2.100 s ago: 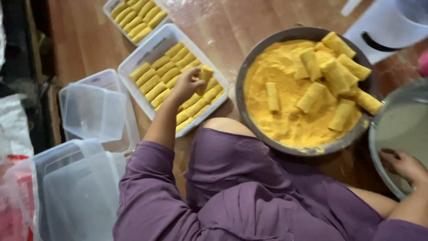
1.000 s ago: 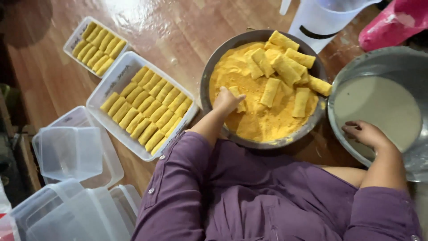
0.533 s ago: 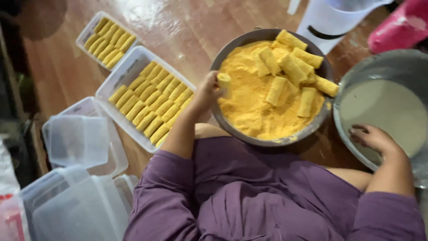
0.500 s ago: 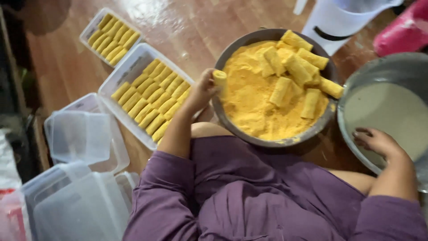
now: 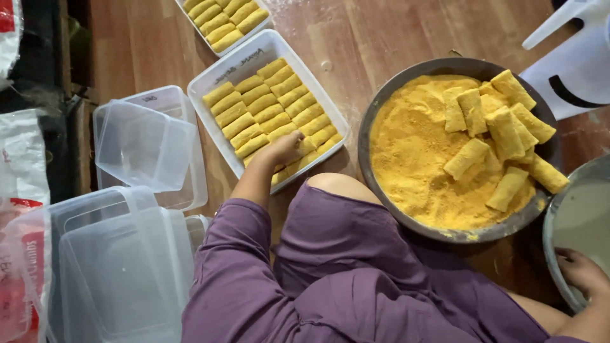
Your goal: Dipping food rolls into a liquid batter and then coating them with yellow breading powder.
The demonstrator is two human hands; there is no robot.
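Observation:
My left hand [image 5: 283, 149] reaches into the near corner of a white rectangular tray [image 5: 210, 79], fingers curled around a yellow breaded roll among the rows of rolls [image 5: 267, 105]. To the right stands a round metal pan [image 5: 365, 136] of yellow crumbs [image 5: 413, 146] with several coated rolls [image 5: 502, 127] piled at its far side. My right hand [image 5: 581, 273] rests with fingers spread on the rim of a metal bowl [image 5: 549, 235] of pale batter at the lower right. My purple-clothed knee lies between tray and pan.
A second tray of rolls [image 5: 222, 19] sits at the top edge. Clear plastic boxes and lids [image 5: 143, 143] are stacked at the left, more of them [image 5: 121, 267] at the lower left beside plastic bags [image 5: 22, 165]. A white plastic object [image 5: 572, 57] stands at the top right on the wooden floor.
My left hand lifted a coated roll out of the crumb pan and carried it left into the white tray. My right hand stayed at the batter bowl.

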